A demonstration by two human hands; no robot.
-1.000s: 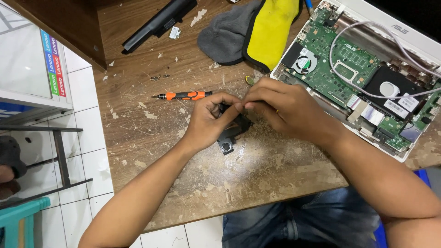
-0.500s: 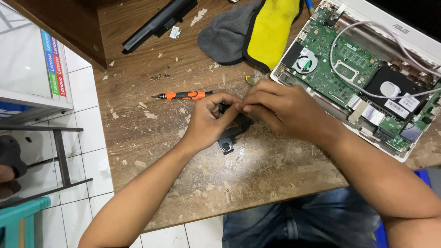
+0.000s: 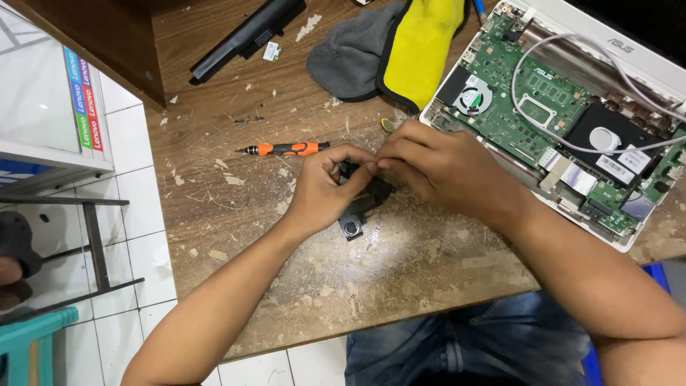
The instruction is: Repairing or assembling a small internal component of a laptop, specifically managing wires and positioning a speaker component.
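Observation:
My left hand (image 3: 330, 187) and my right hand (image 3: 446, 171) meet at the middle of a worn wooden table (image 3: 400, 271). Both pinch a small black plastic part (image 3: 355, 218) that rests on the tabletop; its lower end with a round hole sticks out below my left fingers, the rest is hidden under the hands. An orange and black screwdriver (image 3: 284, 149) lies just left of my left hand. An opened white laptop (image 3: 564, 114) with its green circuit board, fan and white cable exposed sits to the right of my right hand.
A grey and yellow cloth (image 3: 400, 46) lies at the back of the table. A long black battery pack (image 3: 246, 36) lies at the back left, beside a dark wooden block. White tiled floor, a metal frame and a teal stool corner (image 3: 28, 343) are on the left.
Both hands stay closed on the black part at the same spot; the fingers shift only slightly.

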